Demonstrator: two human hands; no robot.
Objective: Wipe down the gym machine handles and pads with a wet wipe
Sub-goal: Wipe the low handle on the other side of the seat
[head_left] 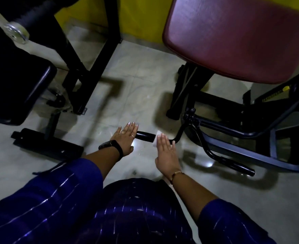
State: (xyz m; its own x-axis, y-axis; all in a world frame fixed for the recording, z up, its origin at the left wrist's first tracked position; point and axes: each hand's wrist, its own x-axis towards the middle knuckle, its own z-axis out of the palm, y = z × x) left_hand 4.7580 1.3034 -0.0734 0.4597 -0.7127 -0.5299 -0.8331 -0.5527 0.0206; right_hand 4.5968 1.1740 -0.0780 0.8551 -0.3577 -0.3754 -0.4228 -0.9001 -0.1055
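Note:
A black machine handle (146, 136) sticks out low over the floor, left of the machine's frame. My left hand (125, 138) lies with straight fingers over the handle's free left end. My right hand (166, 155) lies flat on a white wet wipe (157, 138) and presses it on the handle's right part. Only the wipe's far edge and left side show past my fingers. A second black handle (233, 165) lies to the right near the floor. The maroon seat pad (236, 36) stands above at the upper right.
A black pad (16, 88) and black frame legs (85, 67) of another machine fill the left. A chrome bar end (16, 33) sticks out at the upper left. Grey tiled floor (131, 95) lies between the machines, with a yellow wall (139, 13) behind.

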